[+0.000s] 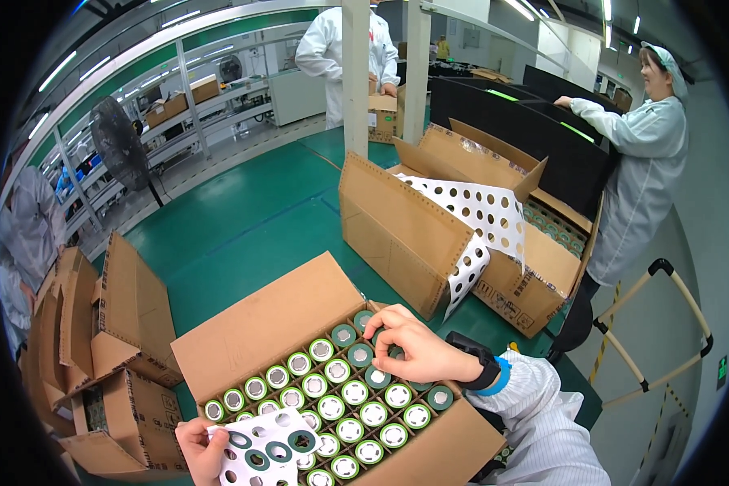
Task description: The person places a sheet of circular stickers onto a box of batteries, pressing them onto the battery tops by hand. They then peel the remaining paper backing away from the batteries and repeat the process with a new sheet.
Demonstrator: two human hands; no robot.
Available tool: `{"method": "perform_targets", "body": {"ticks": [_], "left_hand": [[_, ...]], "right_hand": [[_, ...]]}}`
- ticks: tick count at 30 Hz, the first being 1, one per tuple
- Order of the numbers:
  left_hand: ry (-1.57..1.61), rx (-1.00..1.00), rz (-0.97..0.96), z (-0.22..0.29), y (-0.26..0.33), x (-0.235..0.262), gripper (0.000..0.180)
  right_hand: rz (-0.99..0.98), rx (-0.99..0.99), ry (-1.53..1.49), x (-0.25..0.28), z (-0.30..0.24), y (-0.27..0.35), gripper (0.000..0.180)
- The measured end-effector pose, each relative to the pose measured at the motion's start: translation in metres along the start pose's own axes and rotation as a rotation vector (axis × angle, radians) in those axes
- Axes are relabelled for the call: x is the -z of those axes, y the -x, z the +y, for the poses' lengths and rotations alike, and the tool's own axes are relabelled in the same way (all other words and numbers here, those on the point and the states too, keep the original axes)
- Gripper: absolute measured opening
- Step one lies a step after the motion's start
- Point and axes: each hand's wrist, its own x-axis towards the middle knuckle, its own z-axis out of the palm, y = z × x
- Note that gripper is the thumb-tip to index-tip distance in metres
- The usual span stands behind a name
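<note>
An open cardboard box (pixel 255 328) sits right below me, packed with upright green cylindrical cells (pixel 356 405) with white tops. My right hand (pixel 417 344) reaches in from the right; its fingertips pinch at a cell near the box's far right corner. Whether it grips the cell I cannot tell. My left hand (pixel 198 449) holds a white perforated sheet (pixel 271 445) over the near left part of the box; green rings show through its holes.
A second open cardboard box (pixel 397 231) with a white perforated sheet (pixel 486 215) draped over it stands beyond. More cardboard boxes (pixel 113 356) are stacked at left. A person in a white coat (pixel 644 178) stands at right, another at the back. A fan (pixel 121 150) stands at left.
</note>
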Motion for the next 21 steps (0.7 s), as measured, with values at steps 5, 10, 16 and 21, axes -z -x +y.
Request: {"method": "perform_targets", "body": {"ticks": [5, 10, 16, 21], "left_hand": [[-0.009, 0.001, -0.051, 0.007, -0.002, -0.002, 0.030], [0.040, 0.001, 0.004, 0.008, 0.002, -0.005, 0.032], [0.004, -0.015, -0.016, 0.007, 0.000, -0.004, 0.032], [-0.001, 0.033, -0.034, 0.008, 0.000, -0.003, 0.031]], "right_hand": [[-0.007, -0.014, -0.003, 0.000, 0.000, 0.001, 0.016], [-0.003, 0.005, 0.004, 0.000, -0.002, 0.003, 0.017], [-0.001, 0.012, 0.019, -0.001, -0.004, 0.002, 0.017], [0.033, 0.010, 0.011, 0.000, -0.012, 0.002, 0.017]]}}
